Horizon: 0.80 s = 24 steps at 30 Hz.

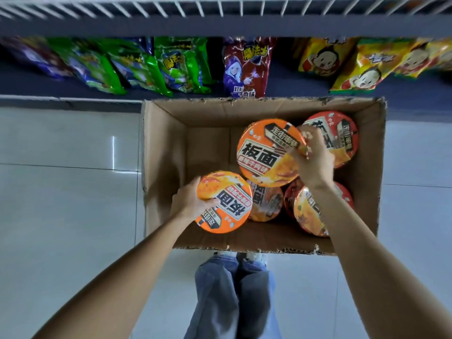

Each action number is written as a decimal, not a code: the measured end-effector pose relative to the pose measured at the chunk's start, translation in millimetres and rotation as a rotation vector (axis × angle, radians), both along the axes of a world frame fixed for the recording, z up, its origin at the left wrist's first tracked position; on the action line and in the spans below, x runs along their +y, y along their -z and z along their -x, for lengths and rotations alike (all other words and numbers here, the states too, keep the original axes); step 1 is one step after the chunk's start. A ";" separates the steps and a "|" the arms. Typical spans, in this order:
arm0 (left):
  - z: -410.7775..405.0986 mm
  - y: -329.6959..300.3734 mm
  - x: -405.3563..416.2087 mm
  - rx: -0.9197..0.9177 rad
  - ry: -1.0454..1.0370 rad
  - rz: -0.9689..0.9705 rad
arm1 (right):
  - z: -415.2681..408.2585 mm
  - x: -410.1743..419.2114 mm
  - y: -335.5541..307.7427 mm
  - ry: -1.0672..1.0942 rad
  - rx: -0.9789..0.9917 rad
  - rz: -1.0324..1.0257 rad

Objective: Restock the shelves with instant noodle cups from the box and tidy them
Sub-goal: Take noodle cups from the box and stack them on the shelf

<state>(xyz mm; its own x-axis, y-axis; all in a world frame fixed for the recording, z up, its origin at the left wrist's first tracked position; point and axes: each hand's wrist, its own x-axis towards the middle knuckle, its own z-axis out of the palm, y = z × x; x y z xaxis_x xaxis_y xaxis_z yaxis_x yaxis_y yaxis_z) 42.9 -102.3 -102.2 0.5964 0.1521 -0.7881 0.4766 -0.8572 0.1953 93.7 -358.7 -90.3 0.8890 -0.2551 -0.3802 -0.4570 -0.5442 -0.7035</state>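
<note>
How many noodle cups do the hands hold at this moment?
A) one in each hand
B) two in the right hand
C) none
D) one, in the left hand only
A: the left hand grips an orange cup, and the right hand grips another orange cup over the box.

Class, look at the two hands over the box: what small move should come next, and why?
Probably lift both cups clear of the cardboard box. The left hand grips one orange noodle cup, the right hand grips another, and the snack shelf lies just beyond.
</note>
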 end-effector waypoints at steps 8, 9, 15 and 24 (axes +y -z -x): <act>-4.2 -155.8 -21.1 -0.144 -0.352 0.298 | 69.7 -31.5 -194.3 0.228 0.055 -0.491; -4.4 -178.3 -25.2 -0.169 -0.369 0.336 | 74.5 -32.8 -219.4 0.231 0.065 -0.543; 3.5 -322.1 -32.8 -0.211 -0.356 0.475 | 91.4 -42.0 -369.7 -0.007 -0.035 -0.588; -22.6 -515.7 -27.4 -0.251 -0.156 0.642 | 96.3 -14.7 -532.2 -0.226 -0.121 -0.531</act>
